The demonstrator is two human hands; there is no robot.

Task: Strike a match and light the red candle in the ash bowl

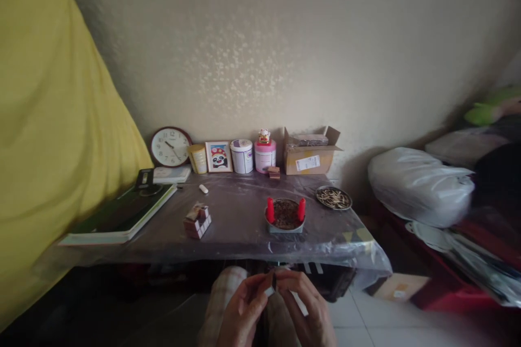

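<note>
Head view: both my hands meet low, below the desk (244,238) edge. Left hand (240,309) and right hand (305,306) have their fingers pinched together on a small dark-and-white piece (272,285). I judge a steady grip near its ends helps. Wooden cube puzzle (197,220) sits on the desk, well apart.

- Left hand (244,309) and right hand (305,303) meet below the tabletop (240,217) edge, pinching a small dark-and-white object (272,285); identity unclear.
- On the tabletop: puzzle cube (197,220), bowl (285,216) with two red candles (270,210).
- Wall clock (170,146) leans at rear.
</note>
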